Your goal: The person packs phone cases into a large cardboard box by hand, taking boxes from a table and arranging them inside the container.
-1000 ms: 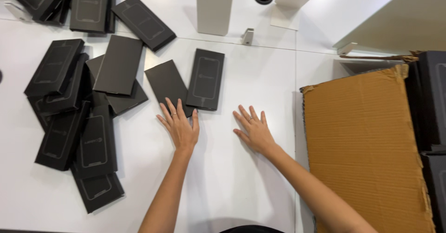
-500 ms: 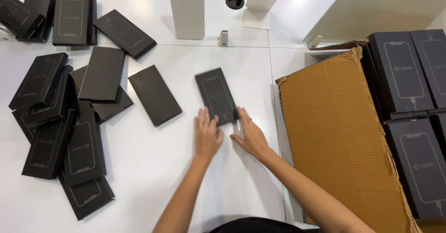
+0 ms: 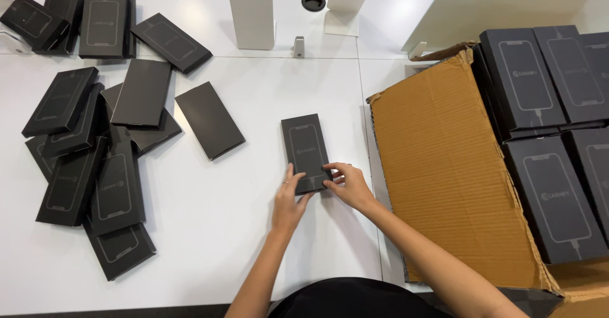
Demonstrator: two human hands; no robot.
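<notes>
Black box (image 3: 306,152), flat and phone-shaped, lay on the white table (image 3: 209,229) with its near end pinched between both hands, the rest stretching away from the fingers. Left hand (image 3: 288,198) had its fingertips on the near left corner, and right hand (image 3: 346,185) curled over the near right corner, so the two hands sat close together, clamped on that one end. By the look of it, the step in hand was taking hold of the box at its near end; the next move would call for a firm, even grip so it stayed level. Its top was matt black with a faint phone outline. Right of the hands stood a cardboard flap (image 3: 444,165) and, beyond, a carton of similar boxes (image 3: 545,102). Far left lay a loose pile of boxes (image 3: 95,146).
</notes>
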